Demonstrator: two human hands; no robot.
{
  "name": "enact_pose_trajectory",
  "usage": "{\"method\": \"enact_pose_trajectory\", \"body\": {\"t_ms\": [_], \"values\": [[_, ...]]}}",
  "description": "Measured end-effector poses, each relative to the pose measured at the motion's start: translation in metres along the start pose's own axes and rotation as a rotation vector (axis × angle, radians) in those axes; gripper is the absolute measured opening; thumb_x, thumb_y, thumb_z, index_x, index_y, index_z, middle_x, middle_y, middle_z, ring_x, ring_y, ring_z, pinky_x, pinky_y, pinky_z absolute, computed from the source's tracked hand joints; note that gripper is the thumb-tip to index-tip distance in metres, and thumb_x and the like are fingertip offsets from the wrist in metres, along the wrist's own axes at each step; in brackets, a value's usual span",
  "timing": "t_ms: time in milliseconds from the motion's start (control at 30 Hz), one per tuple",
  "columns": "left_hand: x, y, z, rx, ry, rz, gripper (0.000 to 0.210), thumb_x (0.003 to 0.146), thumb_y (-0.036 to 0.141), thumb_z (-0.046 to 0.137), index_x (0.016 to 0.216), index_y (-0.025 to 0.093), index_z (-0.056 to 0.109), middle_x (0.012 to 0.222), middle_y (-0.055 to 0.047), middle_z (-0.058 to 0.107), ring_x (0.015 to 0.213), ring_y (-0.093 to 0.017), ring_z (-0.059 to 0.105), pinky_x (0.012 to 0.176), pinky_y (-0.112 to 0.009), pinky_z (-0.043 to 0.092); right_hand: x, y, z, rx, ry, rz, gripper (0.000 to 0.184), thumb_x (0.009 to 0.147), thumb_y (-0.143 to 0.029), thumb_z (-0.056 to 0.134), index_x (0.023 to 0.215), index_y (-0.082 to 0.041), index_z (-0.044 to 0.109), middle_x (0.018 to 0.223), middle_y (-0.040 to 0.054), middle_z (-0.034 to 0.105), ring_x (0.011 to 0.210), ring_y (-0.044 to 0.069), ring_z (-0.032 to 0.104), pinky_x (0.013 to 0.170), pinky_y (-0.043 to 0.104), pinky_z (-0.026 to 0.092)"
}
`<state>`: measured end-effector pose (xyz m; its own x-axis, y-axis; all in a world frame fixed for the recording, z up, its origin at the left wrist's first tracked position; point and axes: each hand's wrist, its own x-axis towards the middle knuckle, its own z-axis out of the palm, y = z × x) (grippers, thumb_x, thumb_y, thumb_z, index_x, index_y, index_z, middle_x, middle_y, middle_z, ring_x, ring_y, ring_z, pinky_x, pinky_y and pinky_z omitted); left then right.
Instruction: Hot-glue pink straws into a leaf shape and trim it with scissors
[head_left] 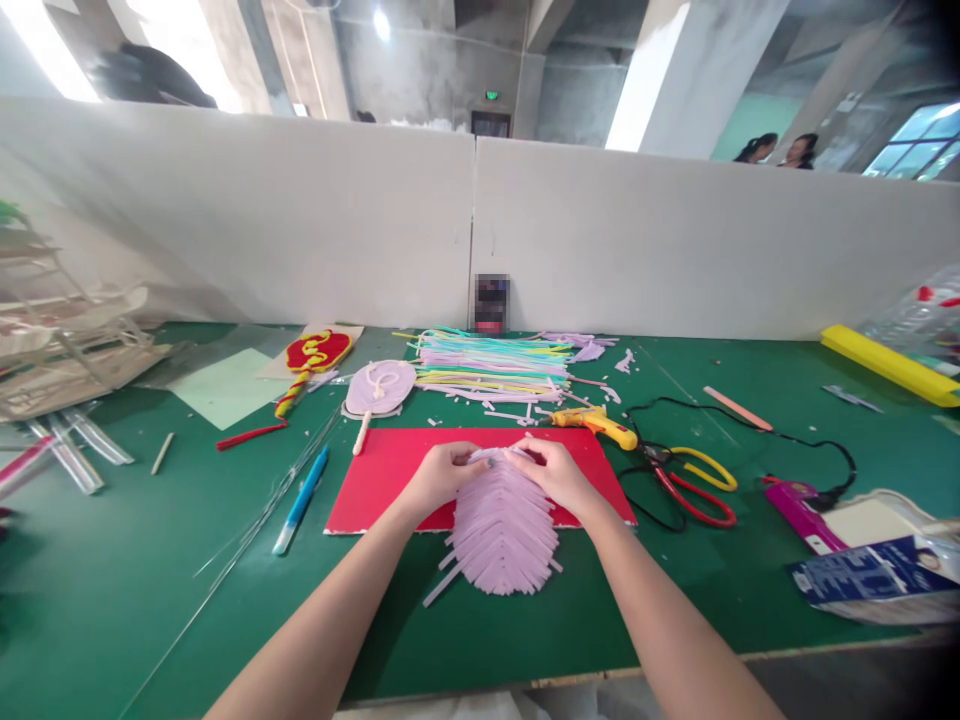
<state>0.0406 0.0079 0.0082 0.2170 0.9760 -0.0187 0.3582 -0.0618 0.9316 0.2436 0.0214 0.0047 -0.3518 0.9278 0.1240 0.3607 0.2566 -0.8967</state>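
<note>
A pale purple fan-shaped piece (504,530), built of overlapping pipe-cleaner strips in a leaf-like pattern, lies partly over a red board (397,480). Its far edge is pinched on the left by my left hand (448,470), fingers closed. On the other side of that edge my right hand (553,472) is closed too, thumb and fingers gripping it. Some strip ends stick out unevenly at the lower left and right. Just beyond my right hand, a yellow glue gun (600,425) rests across the board's far corner.
Scissors (694,485) with red and yellow handles lie right, beside a black cord. Bundled pipe cleaners (491,365) sit behind the board. Leftward are a purple fan shape (380,388), a red-yellow one (319,352), a blue pen (302,498) and thin wires (262,515). A white partition (300,220) stands behind.
</note>
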Motion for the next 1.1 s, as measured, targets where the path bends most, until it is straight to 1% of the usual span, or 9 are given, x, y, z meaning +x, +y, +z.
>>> {"method": "enact_pose_trajectory", "body": {"t_ms": [100, 300, 467, 667, 800, 900, 1000, 1100], "values": [[-0.0008, 0.003, 0.0006, 0.007, 0.016, -0.015, 0.04, 0.071, 0.055, 0.06, 0.067, 0.016, 0.063, 0.059, 0.002, 0.055, 0.059, -0.014, 0.048, 0.054, -0.024, 0.034, -0.0004, 0.0003, 0.0013, 0.001, -0.004, 0.004, 0.028, 0.083, -0.046, 0.056, 0.084, -0.02, 0.068, 0.084, 0.0024, 0.07, 0.084, 0.02, 0.063, 0.078, 0.031, 0.048], [-0.0005, 0.001, 0.0029, 0.005, 0.038, -0.019, 0.038, 0.071, 0.053, 0.06, 0.073, 0.015, 0.065, 0.064, 0.001, 0.059, 0.062, -0.015, 0.051, 0.056, -0.024, 0.036, 0.0, 0.0018, 0.001, 0.013, 0.003, 0.018, 0.03, 0.085, -0.045, 0.053, 0.082, -0.02, 0.069, 0.082, 0.0039, 0.071, 0.092, 0.023, 0.063, 0.081, 0.033, 0.048], [0.0, -0.0028, 0.0048, 0.013, 0.061, -0.013, 0.033, 0.072, 0.047, 0.059, 0.071, 0.015, 0.065, 0.063, 0.001, 0.059, 0.062, -0.015, 0.052, 0.055, -0.024, 0.035, -0.0006, -0.0009, 0.0011, 0.012, 0.0, 0.013, 0.027, 0.083, -0.044, 0.057, 0.085, -0.02, 0.069, 0.087, 0.0035, 0.072, 0.086, 0.021, 0.064, 0.078, 0.032, 0.048], [-0.0004, -0.0036, 0.005, 0.012, 0.071, -0.01, 0.03, 0.071, 0.045, 0.06, 0.072, 0.015, 0.066, 0.064, 0.0, 0.061, 0.063, -0.016, 0.054, 0.056, -0.024, 0.037, -0.0012, -0.0028, 0.0009, -0.001, 0.001, 0.01, 0.025, 0.081, -0.043, 0.058, 0.08, -0.02, 0.068, 0.083, 0.002, 0.072, 0.083, 0.02, 0.065, 0.077, 0.031, 0.048], [-0.0006, -0.0021, 0.0045, -0.007, 0.083, -0.021, 0.031, 0.072, 0.045, 0.061, 0.073, 0.015, 0.067, 0.063, 0.001, 0.062, 0.061, -0.015, 0.054, 0.055, -0.024, 0.037, -0.0024, -0.0027, -0.0017, -0.008, 0.025, 0.019, 0.023, 0.081, -0.043, 0.06, 0.084, -0.022, 0.069, 0.09, 0.0028, 0.073, 0.092, 0.022, 0.065, 0.084, 0.033, 0.048], [-0.0006, -0.0024, 0.0051, -0.027, 0.089, -0.031, 0.033, 0.071, 0.047, 0.062, 0.075, 0.014, 0.067, 0.063, 0.001, 0.062, 0.06, -0.015, 0.054, 0.053, -0.023, 0.036, -0.0031, -0.0027, -0.003, -0.014, 0.038, 0.026, 0.023, 0.08, -0.043, 0.061, 0.085, -0.022, 0.069, 0.091, 0.0038, 0.073, 0.099, 0.025, 0.065, 0.087, 0.034, 0.047], [-0.0008, -0.0034, 0.0061, -0.038, 0.097, -0.034, 0.031, 0.071, 0.045, 0.063, 0.075, 0.015, 0.066, 0.065, 0.001, 0.063, 0.061, -0.015, 0.055, 0.054, -0.023, 0.036, -0.0035, -0.0033, -0.003, -0.018, 0.036, 0.03, 0.023, 0.08, -0.043, 0.061, 0.083, -0.022, 0.068, 0.09, 0.004, 0.073, 0.102, 0.025, 0.064, 0.088, 0.035, 0.047], [-0.0007, -0.0034, 0.0059, -0.044, 0.101, -0.034, 0.03, 0.071, 0.044, 0.064, 0.074, 0.014, 0.066, 0.064, 0.001, 0.063, 0.061, -0.015, 0.055, 0.054, -0.024, 0.036, -0.0038, -0.0032, -0.0033, -0.018, 0.038, 0.034, 0.024, 0.08, -0.044, 0.061, 0.084, -0.022, 0.069, 0.094, 0.0042, 0.073, 0.102, 0.025, 0.064, 0.089, 0.035, 0.047]]}}
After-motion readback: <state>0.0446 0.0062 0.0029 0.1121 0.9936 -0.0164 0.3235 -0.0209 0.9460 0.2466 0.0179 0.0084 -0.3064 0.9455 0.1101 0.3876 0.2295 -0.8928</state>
